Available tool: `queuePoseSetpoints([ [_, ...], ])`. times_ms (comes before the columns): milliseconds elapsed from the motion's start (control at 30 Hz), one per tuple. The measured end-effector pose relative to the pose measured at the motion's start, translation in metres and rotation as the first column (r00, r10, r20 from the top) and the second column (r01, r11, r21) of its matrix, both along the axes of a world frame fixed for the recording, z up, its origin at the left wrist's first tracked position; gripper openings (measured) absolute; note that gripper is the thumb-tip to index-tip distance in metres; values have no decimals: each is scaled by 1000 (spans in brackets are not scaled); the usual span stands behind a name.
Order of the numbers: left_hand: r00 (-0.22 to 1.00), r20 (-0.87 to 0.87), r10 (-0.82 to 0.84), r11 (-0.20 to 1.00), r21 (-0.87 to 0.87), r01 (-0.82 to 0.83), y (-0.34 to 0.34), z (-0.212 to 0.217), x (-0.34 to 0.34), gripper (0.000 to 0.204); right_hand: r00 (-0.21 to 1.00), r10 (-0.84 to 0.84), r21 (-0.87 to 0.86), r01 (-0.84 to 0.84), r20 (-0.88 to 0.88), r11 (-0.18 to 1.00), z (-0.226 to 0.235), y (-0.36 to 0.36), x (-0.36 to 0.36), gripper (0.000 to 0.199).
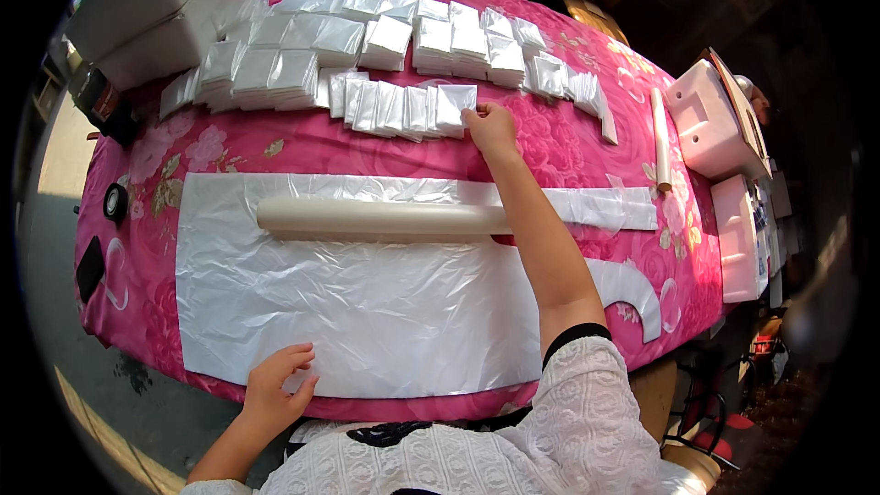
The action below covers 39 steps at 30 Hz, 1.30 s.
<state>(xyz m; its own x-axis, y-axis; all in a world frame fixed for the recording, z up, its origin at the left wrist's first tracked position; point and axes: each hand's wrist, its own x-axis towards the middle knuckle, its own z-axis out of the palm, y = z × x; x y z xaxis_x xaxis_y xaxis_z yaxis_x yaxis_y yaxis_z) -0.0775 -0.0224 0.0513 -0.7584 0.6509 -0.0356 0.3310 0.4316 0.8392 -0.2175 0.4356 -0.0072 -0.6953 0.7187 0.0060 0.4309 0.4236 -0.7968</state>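
Observation:
A folded, shiny white plastic packet (456,106) lies at the right end of a short row in the middle of the table. My right hand (493,131) reaches far out and pinches that packet by its right edge. Near the front edge, my left hand (280,383) is open and holds nothing, its fingers apart over the corner area of a wide, wrinkled white plastic sheet (367,312). Across the sheet's far part lies a long, pale cardboard tube (385,217), its right end hidden behind my right forearm.
Many folded packet stacks (275,73) line the far side. White foam boxes stand at the back left (174,18) and at the right (720,119). A thinner tube (660,137), a phone (90,269), a tape roll (115,203) and a white curved piece (632,291) lie on the pink flowered tablecloth (394,158).

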Motion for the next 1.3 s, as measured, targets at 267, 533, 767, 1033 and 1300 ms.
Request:
queuePoseSetpoints([
  [267, 995, -35, 88, 996, -25, -89, -20, -1, 3, 32, 961, 275, 312, -268, 22, 911, 44, -38, 46, 52],
  [533, 915, -305, -266, 962, -18, 273, 27, 12, 1, 29, 775, 564, 436, -629, 285, 644, 60, -99, 201, 51],
  [767, 838, -390, -381, 924, -138, 356, 114, -21, 10, 79, 811, 566, 73, -580, 149, 811, 56, -173, 303, 51],
  [1033, 717, -464, -520, 851, -214, 479, 175, -28, 36, 86, 879, 345, 532, -474, 328, 701, 10, -61, 341, 48],
  [1300, 699, -408, -587, 809, -266, 524, 189, -13, 46, 79, 974, -223, 586, 154, 47, 796, -7, 74, 430, 28],
])
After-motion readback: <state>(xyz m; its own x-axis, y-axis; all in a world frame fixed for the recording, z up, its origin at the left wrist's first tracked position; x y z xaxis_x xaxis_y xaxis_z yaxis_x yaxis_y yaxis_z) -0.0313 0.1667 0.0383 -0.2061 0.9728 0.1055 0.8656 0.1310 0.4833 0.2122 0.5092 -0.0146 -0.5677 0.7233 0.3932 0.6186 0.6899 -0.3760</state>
